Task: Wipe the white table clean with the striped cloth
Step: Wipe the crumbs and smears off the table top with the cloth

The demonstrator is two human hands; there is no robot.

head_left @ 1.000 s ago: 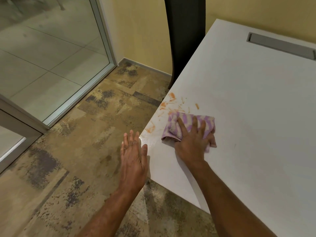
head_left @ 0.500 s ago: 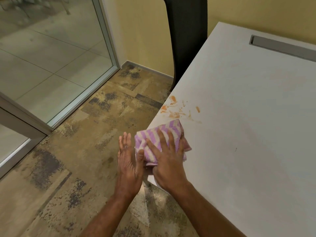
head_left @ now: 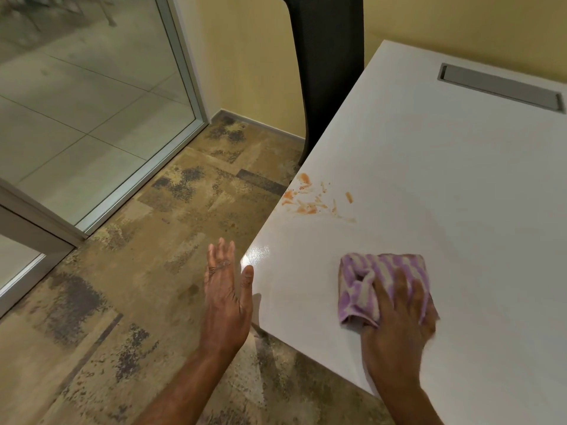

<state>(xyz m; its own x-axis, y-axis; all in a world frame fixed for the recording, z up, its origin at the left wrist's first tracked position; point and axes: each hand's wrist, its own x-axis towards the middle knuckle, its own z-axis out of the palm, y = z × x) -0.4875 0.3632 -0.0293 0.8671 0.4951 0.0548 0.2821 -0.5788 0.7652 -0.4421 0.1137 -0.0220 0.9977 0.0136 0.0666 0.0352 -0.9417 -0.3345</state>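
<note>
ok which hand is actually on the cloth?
The right hand: it presses the striped cloth flat on the white table. The left hand hangs open off the table edge, empty.

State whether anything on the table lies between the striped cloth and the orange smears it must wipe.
Nothing visible does. Bare white table separates the striped cloth, under the right hand, from the orange smears near the edge.

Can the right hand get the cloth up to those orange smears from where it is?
Probably yes. The right hand presses the striped cloth flat on the white table, and only bare tabletop lies between it and the orange smears.
</note>
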